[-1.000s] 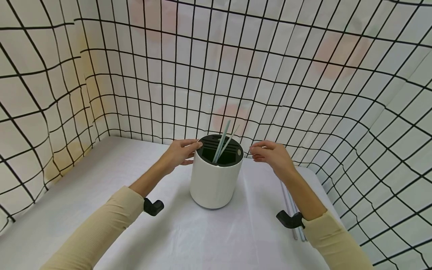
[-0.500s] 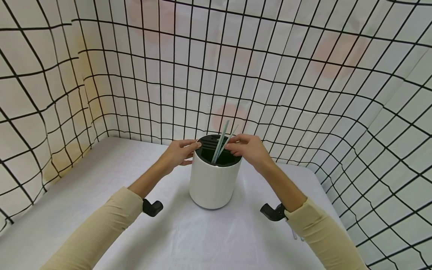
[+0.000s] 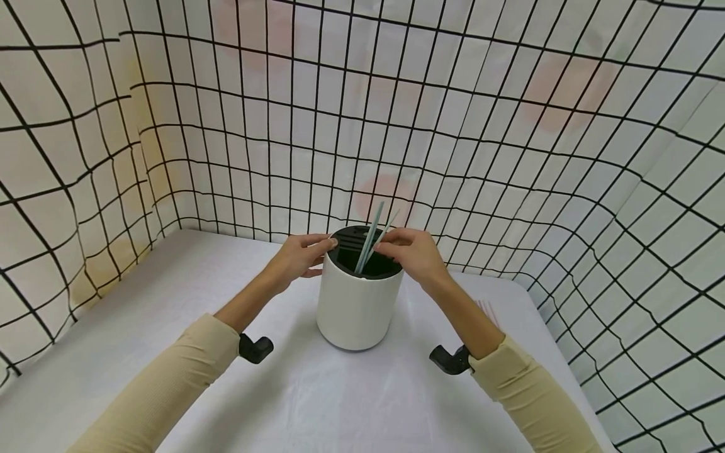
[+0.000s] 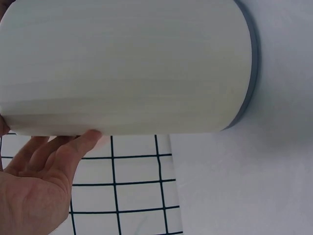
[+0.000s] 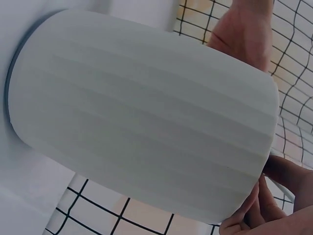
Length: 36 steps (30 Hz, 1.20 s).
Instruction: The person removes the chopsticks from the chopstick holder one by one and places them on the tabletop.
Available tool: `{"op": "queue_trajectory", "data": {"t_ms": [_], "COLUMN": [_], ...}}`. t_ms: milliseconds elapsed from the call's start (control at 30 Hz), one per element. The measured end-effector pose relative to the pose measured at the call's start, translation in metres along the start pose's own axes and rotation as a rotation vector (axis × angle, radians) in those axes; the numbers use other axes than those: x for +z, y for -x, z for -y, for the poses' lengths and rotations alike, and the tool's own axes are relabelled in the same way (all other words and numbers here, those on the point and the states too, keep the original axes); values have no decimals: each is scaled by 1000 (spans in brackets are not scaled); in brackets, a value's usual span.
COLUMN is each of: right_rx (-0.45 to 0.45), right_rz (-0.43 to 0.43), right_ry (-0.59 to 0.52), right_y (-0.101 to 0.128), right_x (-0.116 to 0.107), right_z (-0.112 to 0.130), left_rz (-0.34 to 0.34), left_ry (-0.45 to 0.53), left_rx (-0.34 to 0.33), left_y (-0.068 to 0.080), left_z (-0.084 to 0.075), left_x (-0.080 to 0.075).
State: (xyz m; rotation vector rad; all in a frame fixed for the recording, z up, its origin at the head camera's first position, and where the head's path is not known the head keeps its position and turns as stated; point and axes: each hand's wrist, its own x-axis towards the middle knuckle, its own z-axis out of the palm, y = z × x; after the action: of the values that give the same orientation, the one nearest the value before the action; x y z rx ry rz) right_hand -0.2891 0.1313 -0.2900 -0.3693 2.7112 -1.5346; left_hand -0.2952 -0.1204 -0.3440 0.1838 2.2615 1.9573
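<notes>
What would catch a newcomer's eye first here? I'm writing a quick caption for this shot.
The white cylindrical holder standing mid-table on the white cloth, with pale straws leaning out of its dark slotted top. The left hand touches its rim at one side, while the right hand pinches a straw at the other. Behind, a black-gridded white backdrop wraps round the scene.

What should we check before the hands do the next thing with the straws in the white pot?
1. White pot stands upright on the table: ok.
2. Left hand touches the pot's rim: ok.
3. Right hand is at a thin straw over the pot's opening: ok.
4. Firm pinch on that straw: cannot tell.
5. Blue-green straw sits inside the pot, leaning: ok.
6. Loose straws on the table are away from the sleeve: ok.
</notes>
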Motion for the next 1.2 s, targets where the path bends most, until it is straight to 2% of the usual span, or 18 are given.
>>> {"op": "queue_trajectory", "data": {"t_ms": [133, 500, 667, 900, 1200], "right_rx": [9, 43, 34, 43, 48], "right_rz": [-20, -63, -111, -176, -260], "right_ry": [-37, -303, -359, -447, -676], "right_y": [1, 1, 1, 0, 8], "right_x": [-4, -24, -36, -56, -91], "right_z": [1, 4, 2, -6, -11], "left_rz": [-1, -8, -8, -5, -4], "left_ry": [2, -1, -2, 4, 6], "left_rx": [-1, -2, -1, -8, -8], "left_y": [0, 0, 0, 0, -2], "left_z": [0, 0, 1, 2, 2], "left_x": [1, 1, 0, 0, 0]}}
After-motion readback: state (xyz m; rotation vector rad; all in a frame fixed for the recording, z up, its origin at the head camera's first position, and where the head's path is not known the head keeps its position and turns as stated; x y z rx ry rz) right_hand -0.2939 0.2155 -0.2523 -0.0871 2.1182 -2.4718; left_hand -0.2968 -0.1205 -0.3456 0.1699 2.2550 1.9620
